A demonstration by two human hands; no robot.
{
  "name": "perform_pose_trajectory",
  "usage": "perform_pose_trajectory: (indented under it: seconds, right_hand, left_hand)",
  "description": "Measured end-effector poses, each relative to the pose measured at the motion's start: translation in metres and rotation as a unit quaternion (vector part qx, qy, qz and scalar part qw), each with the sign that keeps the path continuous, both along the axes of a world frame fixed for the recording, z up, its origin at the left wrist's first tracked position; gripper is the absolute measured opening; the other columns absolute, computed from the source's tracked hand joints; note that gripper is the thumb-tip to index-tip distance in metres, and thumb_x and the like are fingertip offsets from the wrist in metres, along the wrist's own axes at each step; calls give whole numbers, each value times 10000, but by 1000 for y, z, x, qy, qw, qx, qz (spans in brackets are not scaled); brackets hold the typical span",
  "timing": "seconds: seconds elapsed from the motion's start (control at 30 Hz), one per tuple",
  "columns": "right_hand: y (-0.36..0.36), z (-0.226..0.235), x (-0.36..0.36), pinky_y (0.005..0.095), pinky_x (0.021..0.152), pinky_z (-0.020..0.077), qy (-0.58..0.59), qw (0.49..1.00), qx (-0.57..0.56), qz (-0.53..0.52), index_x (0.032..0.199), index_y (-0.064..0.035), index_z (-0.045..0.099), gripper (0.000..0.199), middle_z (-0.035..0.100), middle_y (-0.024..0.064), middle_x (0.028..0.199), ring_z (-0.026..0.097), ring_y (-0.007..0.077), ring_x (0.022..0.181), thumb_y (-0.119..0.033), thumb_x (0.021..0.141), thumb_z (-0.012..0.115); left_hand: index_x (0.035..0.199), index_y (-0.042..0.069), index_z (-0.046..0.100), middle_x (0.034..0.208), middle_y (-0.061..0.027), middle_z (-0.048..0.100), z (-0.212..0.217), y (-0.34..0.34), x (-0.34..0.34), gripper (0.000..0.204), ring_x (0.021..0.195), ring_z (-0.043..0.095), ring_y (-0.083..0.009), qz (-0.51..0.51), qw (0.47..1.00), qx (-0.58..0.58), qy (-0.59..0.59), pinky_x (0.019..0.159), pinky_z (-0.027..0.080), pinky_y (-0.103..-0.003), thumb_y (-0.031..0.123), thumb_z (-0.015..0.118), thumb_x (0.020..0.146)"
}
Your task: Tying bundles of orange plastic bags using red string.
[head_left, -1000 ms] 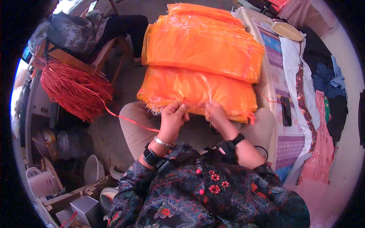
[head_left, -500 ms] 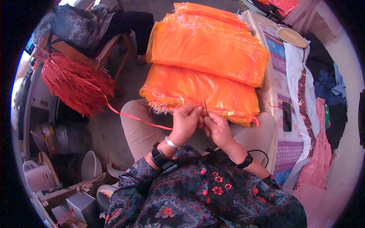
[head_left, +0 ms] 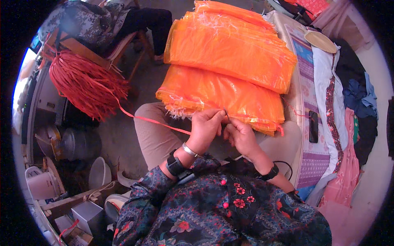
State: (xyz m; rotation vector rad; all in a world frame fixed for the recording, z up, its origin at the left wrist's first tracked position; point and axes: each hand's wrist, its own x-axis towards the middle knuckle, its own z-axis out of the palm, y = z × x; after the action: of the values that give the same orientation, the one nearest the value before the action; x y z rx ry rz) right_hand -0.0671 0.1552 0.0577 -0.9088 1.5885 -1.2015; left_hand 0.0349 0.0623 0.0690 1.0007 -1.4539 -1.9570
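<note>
A stack of folded orange woven plastic bags (head_left: 230, 53) lies in front of me, with frayed white threads along the edges. At its near edge, my left hand (head_left: 205, 127) is closed in a pinch on a thin dark needle (head_left: 227, 115). Just to the right, my right hand (head_left: 243, 138) has curled fingers, its thumb and forefinger drawn together close to the needle's lower end. Whatever lies between them is too small to make out. A flat red plastic strip (head_left: 154, 122) runs from a hanging red bundle (head_left: 86, 84) to my left hand, which hides its end.
A bed or bench with a patterned cover (head_left: 314, 166) stands on the right, bearing a phone (head_left: 313, 127), a round fan (head_left: 320, 42) and clothes. Another person (head_left: 98, 28) sits at the back left. Bowls, a metal pot (head_left: 81, 142) and boxes stand at the left.
The needle has gone from standing upright above my right fingers to tilting between my left fingertips. My hands are slightly further apart at the fingers. The whole view has shifted a little.
</note>
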Motion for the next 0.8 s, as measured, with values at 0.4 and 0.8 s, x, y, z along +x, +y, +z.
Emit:
perform_pose_trajectory:
  seconds: [0.4, 0.8]
  right_hand:
    - [-2, 18, -14, 251, 513, 402, 59, 996, 28, 55, 1069, -37, 535, 261, 485, 27, 593, 478, 106, 545, -69, 858, 387]
    - [-2, 15, -23, 258, 521, 394, 88, 991, 29, 93, 1031, -25, 536, 227, 489, 18, 619, 466, 108, 563, -68, 841, 419]
  left_hand:
    - [806, -23, 631, 580, -11, 563, 8, -6, 8, 168, 395, 420, -45, -26, 998, 59, 26, 355, 306, -187, 119, 542, 815]
    - [801, 6, 646, 495, 19, 494, 4, -5, 13, 176, 377, 383, -43, -44, 997, 59, 31, 348, 246, -195, 142, 535, 820]
